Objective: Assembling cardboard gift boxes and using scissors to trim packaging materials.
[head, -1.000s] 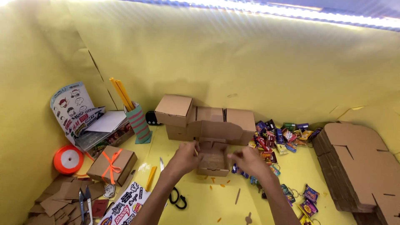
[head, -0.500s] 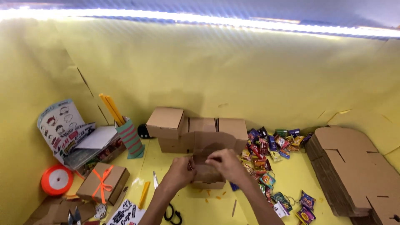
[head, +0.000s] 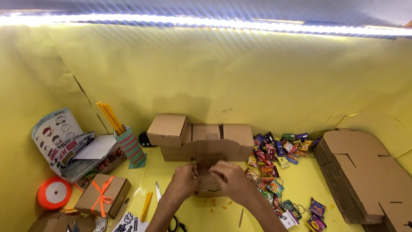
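1. At the centre of the yellow work surface, just in front of a stack of finished brown boxes, a small cardboard box is sitting partly folded, its lid flap standing upright.
2. The left hand and right hand are pressing in together on the box from either side, fingers curling over its front edge; neither is gripping anything else.
3. Judged step: the box is being folded into shape, with its walls being tucked. The next move appears to call for seating the flaps squarely.
4. Wrapped candies are lying just right of the box; flat box blanks are stacked further right.
5. A ribbon-tied box and an orange ribbon spool are resting at far left.
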